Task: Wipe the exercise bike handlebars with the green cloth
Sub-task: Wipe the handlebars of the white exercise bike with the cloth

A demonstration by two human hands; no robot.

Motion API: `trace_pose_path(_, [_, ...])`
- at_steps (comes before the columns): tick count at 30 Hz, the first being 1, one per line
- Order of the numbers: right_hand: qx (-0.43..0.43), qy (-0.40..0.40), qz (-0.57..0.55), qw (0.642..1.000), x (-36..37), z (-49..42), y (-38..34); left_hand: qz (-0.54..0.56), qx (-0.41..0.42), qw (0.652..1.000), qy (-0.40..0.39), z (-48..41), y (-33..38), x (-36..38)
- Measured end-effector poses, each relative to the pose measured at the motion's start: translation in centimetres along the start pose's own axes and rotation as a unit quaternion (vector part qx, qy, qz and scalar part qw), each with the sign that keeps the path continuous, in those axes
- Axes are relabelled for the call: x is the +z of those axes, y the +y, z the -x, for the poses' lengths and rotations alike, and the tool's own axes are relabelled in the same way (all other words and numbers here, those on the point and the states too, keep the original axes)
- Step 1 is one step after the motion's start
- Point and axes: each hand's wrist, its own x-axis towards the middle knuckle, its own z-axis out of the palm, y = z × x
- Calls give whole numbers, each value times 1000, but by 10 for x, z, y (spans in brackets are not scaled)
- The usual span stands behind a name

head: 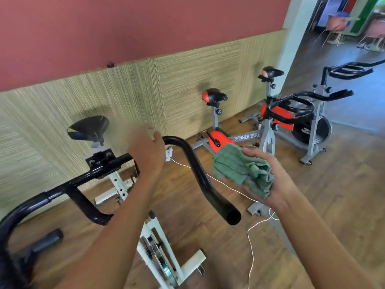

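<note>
The right hand [268, 180] is cupped palm-up around the green cloth [242, 171], fingers curled under and thumb over the far edge, so the cloth sits bunched in the palm. It is a soft, ribbed, loosely folded rag with frayed-looking layers at one end. It hangs in the air just to the right of the handlebars [200, 174] and does not touch them.

The left hand [146, 152] is blurred. It lies over the top bend of the handlebars, where the right horn rises from the crossbar; it seems to be closing round the tube, but whether the fingers truly grip it I cannot tell.

The handlebars are glossy black tube, round in section, bent into curving horns. The near right horn ends in an open, hollow mouth with no grip sleeve. The paint shines but looks scuffed near the lower loop on the left.

As I judge it, the wiping is not under way at this moment: cloth and bar are apart, and no wiped patch can be made out on the tube. The whole run of tube appears left to do.

Behind the handlebars stands the black saddle [88, 128] on a white perforated post. Below them lie the white frame [158, 243] and a wood-grain floor [333, 205] with a white cord [252, 243] trailing across it.
</note>
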Motion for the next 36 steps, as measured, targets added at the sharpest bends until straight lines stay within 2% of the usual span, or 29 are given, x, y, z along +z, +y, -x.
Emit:
trace_pose_path(1, [8, -27, -48, 998, 5, -4, -1, 80, -2, 996, -27, 13, 17, -2])
trace_pose_path(3, [4, -69, -93, 993, 17, -12, 1, 223, -55, 967, -110, 41, 40, 0])
trace_pose_path(5, [4, -104, -110, 988, 29, -24, 5, 318, -138, 922, -175, 59, 47, 8])
trace_pose_path(8, [39, -123, -113, 985, 44, -38, 7, 442, -211, 841, -231, 72, 50, 12])
trace_pose_path(10, [69, -120, -62, 988, 53, -44, 7, 514, -250, 787, -233, 74, 54, 7])
trace_pose_path(14, [101, -109, 35, 988, 63, -55, 15, 643, -313, 654, -247, 69, 46, -3])
trace_pose_path(15, [107, -116, 46, 986, 67, -58, 16, 666, -314, 632, -242, 66, 39, -5])
trace_pose_path(17, [108, -134, 68, 983, 72, -63, 19, 696, -307, 612, -218, 65, 31, -8])
trace_pose_path(19, [91, -151, 108, 978, 76, -70, 24, 702, -306, 612, -194, 66, 24, -6])
trace_pose_path(21, [54, -133, 164, 976, 79, -73, 34, 702, -308, 620, -165, 67, 20, -4])
trace_pose_path(24, [-5, -102, 264, 959, 76, -76, 47, 659, -349, 659, -96, 68, 19, 0])
trace_pose_path(27, [-86, -88, 424, 897, 68, -82, 44, 619, -387, 681, -63, 68, 11, 4])
trace_pose_path(30, [-181, -23, 521, 834, 56, -116, 29, 492, -450, 746, -19, 63, -8, 16])
trace_pose_path(32, [-191, 7, 554, 810, 51, -142, 21, 363, -472, 800, -73, 62, -10, 27])
trace_pose_path(33, [-174, 4, 572, 802, 48, -154, 21, 311, -475, 816, -110, 63, -6, 33])
trace_pose_path(36, [-104, -45, 620, 776, 40, -174, 25, 248, -465, 830, -182, 76, 18, 42])
